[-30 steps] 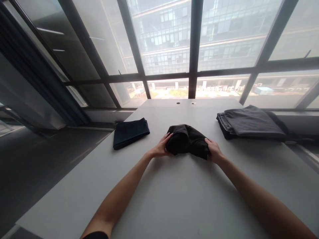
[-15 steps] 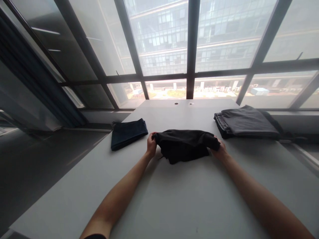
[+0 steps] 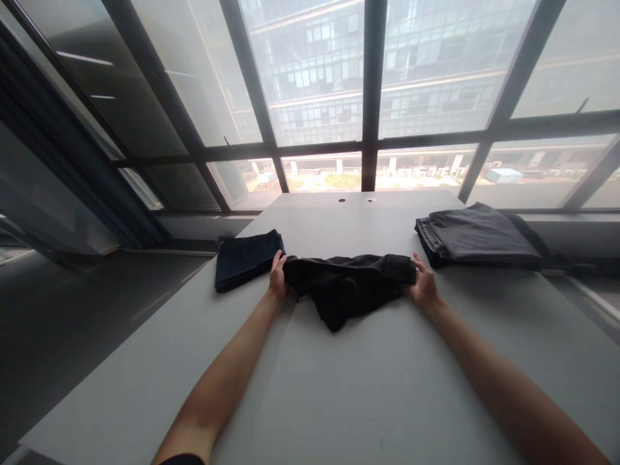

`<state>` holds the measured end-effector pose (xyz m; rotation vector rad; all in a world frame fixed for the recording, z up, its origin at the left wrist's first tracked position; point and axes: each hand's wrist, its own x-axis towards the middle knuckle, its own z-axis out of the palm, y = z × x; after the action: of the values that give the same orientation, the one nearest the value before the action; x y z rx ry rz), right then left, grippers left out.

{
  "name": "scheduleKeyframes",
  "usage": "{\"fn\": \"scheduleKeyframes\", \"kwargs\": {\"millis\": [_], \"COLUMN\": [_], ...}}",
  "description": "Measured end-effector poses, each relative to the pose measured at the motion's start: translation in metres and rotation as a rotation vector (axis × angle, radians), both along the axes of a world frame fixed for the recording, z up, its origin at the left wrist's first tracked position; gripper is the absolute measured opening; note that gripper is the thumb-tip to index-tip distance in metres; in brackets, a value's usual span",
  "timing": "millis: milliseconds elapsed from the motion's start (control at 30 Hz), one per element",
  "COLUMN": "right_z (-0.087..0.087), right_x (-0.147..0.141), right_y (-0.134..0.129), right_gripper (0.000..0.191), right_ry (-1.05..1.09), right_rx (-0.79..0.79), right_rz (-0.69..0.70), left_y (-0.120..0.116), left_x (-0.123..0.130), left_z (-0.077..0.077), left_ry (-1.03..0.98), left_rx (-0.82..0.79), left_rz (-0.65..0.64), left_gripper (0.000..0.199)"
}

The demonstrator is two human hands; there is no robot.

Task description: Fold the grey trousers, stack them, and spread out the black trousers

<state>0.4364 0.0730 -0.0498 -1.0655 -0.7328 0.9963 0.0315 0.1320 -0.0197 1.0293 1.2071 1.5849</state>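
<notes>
- Black crumpled garment (image 3: 346,289), soft cloth, lies at 12 o'clock on a white table (image 3: 310,400), its top edge pulled taut between both hands, its lower part sagging in loose folds on the tabletop.
- Left hand (image 3: 278,278) at 11 o'clock: fingers clenched, pinching the garment's left end, just beside a folded navy garment (image 3: 247,260).
- Right hand (image 3: 423,282) at 1 o'clock: fingers grasping the garment's right end, near a folded stack of grey trousers (image 3: 477,236), which lies farther out at 1 o'clock.
- Two small round holes (image 3: 341,200) mark the table's far end at 12 o'clock.
- Dark-framed window wall (image 3: 372,84) stands beyond, facing a glass-fronted building (image 3: 314,84).
</notes>
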Motion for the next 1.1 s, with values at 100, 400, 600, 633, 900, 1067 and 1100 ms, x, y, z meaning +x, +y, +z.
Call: {"fn": "scheduleKeyframes", "kwargs": {"millis": [100,400,600,633,900,1067,1100], "right_z": [-0.002,0.013,0.007,0.007,0.025,0.030,0.030], "right_x": [-0.008,-0.036,-0.050,-0.048,0.005,0.063,0.075], "right_y": [-0.001,-0.032,-0.031,-0.028,-0.013,-0.026,-0.031], "right_gripper": [0.069,0.043,0.052,0.043,0.033,0.028,0.027], "right_ry": [-0.138,-1.325,-1.302,-1.254,-1.058,-1.040,-1.048], "right_rx": [0.016,0.443,0.259,0.202,-0.051,-0.200,-0.229], "right_rz": [-0.110,-0.087,0.211,0.202,0.014,-0.120,-0.133], "left_y": [-0.008,-0.086,-0.114,-0.113,-0.088,-0.069,-0.066], "left_x": [0.011,0.083,0.113,0.113,0.063,-0.015,-0.031], "left_z": [0.004,0.029,0.010,0.008,0.031,0.049,0.050], "left_ry": [0.427,1.313,1.517,1.533,1.314,0.938,0.832], "left_rx": [0.205,0.677,0.624,0.607,0.641,0.514,0.478], "left_rz": [0.241,-0.309,-0.508,-0.518,-0.521,-0.131,-0.091], "left_gripper": [0.040,0.021,0.081,0.077,0.050,0.015,0.014]}}
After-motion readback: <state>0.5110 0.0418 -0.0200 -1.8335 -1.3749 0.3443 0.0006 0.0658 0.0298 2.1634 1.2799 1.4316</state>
